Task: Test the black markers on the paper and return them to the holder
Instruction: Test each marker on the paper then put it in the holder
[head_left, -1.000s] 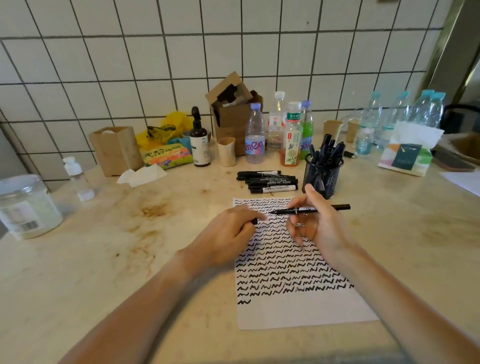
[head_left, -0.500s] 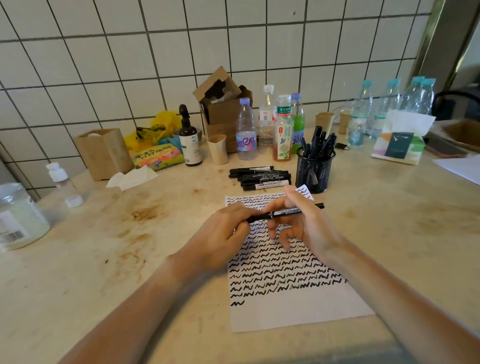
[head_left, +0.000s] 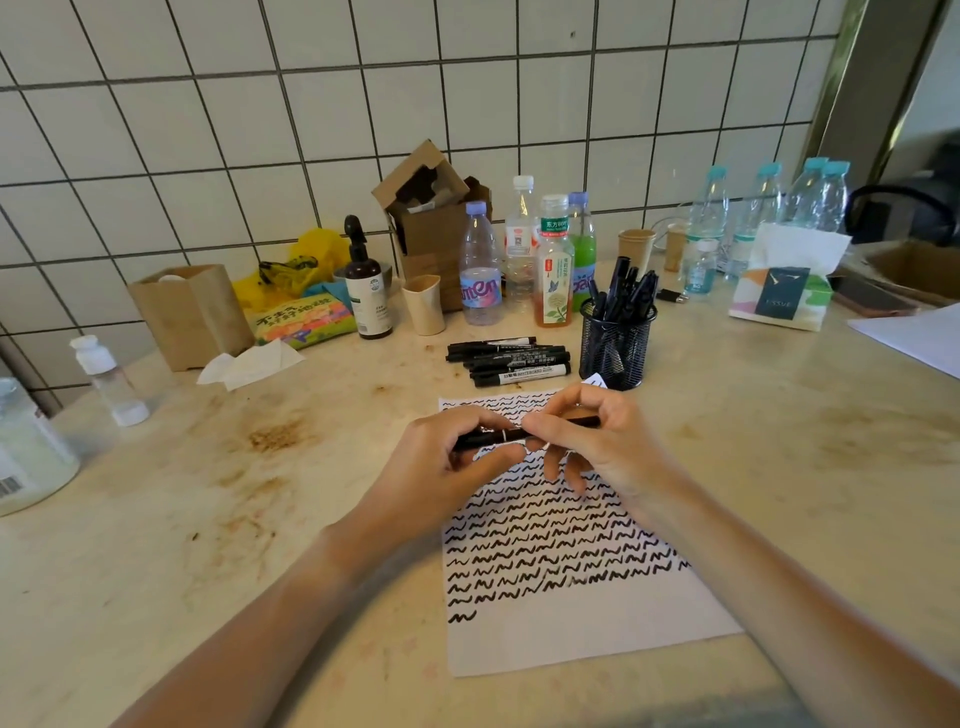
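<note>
Right now both hands meet over the top part of the paper (head_left: 571, 623), sharing one black marker (head_left: 498, 435) that lies level between them. The left hand (head_left: 441, 467) curls its fingers round the marker's left end, and the right hand (head_left: 597, 447) pinches the right end with thumb and fingers. Just beyond the hands, a row of markers (head_left: 511, 359) lies on the counter (head_left: 260, 519), beside the mesh holder (head_left: 615, 345) that stands full of more markers
</note>
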